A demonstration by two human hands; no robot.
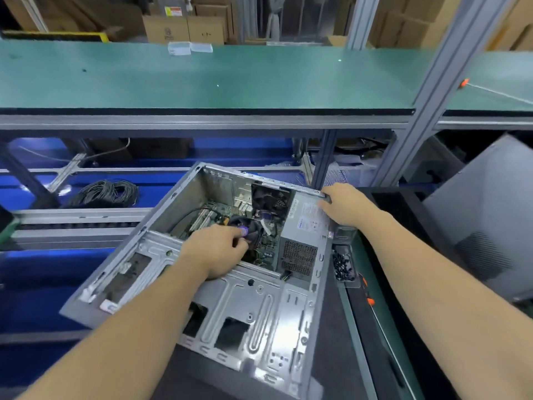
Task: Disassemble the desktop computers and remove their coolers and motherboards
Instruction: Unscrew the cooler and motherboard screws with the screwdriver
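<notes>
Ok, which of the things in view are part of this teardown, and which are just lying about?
In the job:
case
cooler, left hand on it
motherboard
power supply
right hand on the case rim

Lying about:
cable coil
screws
side panel
boxes

The open computer case (230,298) is lying on its side. Inside it, the motherboard (219,215) is sitting at the far left, the cooler (252,226) on it, the power supply (305,235) at the right wall. A tray of screws (343,265) is lying just right of the case. A cable coil (106,193) is lying far left, behind.
</notes>
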